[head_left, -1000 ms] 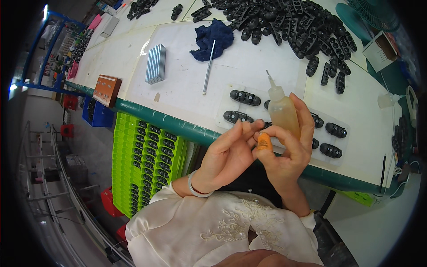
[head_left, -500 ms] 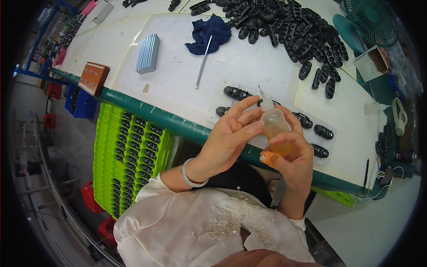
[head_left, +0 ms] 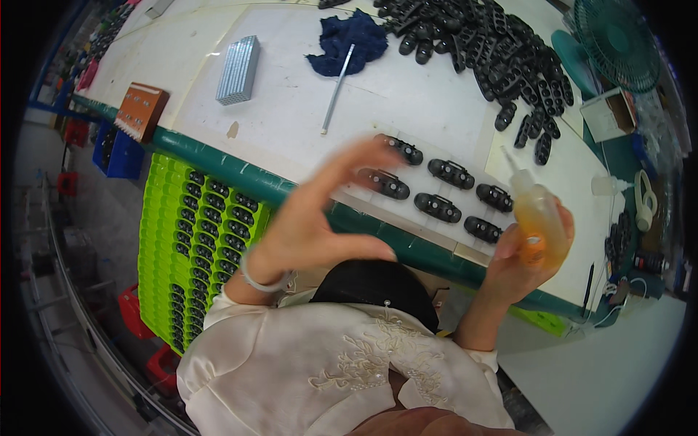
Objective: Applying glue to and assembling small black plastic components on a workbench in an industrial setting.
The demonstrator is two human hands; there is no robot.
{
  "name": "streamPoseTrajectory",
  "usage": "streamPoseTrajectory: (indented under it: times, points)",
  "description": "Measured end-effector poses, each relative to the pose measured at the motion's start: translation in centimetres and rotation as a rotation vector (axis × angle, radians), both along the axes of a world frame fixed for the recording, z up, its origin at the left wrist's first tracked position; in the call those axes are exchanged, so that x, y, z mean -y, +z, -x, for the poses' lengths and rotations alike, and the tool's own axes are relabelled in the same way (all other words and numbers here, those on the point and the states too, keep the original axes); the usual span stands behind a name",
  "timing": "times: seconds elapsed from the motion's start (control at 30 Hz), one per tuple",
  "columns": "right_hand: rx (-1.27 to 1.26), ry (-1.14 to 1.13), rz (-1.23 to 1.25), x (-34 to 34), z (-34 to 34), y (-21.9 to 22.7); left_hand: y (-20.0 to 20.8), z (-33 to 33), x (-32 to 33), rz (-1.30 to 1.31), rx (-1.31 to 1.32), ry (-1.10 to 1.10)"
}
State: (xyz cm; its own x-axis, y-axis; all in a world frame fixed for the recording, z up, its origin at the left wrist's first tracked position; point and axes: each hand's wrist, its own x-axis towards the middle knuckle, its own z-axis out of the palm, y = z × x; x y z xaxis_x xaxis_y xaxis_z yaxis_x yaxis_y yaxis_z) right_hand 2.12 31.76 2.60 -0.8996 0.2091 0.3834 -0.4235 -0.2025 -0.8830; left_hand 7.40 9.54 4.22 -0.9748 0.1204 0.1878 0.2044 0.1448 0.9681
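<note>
My right hand (head_left: 515, 267) is wrapped round a clear squeeze bottle (head_left: 542, 211) partly filled with amber liquid. The bottle's thin nozzle (head_left: 507, 158) points up and to the left, free of any part. Motion blurs my left hand (head_left: 309, 211), which has nothing in it; its thumb and fingers are spread apart. The fingers hover beside the leftmost of several black oblong plastic parts (head_left: 451, 174), partly hiding it. These parts lie in two rows on a pale flat board (head_left: 414, 174) near the table's front edge, with small light dots on their tops.
A large pile of black parts (head_left: 494, 58) covers the far right of the table. Farther left are a dark blue cloth (head_left: 349, 40), a metal rod (head_left: 336, 94), a ribbed silver block (head_left: 238, 69) and an orange block (head_left: 142, 110). Green trays (head_left: 163, 232) of parts stand lower left.
My left hand has come off the bottle and swung left, its fingers opening. The bottle in my right hand has moved right, uncovering the rows of black parts.
</note>
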Motion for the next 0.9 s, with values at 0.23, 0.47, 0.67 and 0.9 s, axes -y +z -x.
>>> streamPoseTrajectory:
  times: [0.23, 0.47, 0.67, 0.9]
  points:
    - [0.059, 0.287, 0.770, -4.9, 3.0, 0.9, -2.8, 4.8, 3.6, 0.582, -0.156, -0.092]
    - [-0.071, -0.120, 0.681, -10.7, 2.4, -0.8, -2.7, 5.8, 2.9, 0.508, -0.022, -0.170]
    - [0.085, -0.284, 0.638, -11.6, 0.7, -4.3, -3.7, 5.0, 2.5, 0.515, -0.018, -0.100]
    - [0.140, -0.172, 0.659, -11.6, 1.7, -4.7, -4.4, 3.3, 2.9, 0.523, -0.025, -0.024]
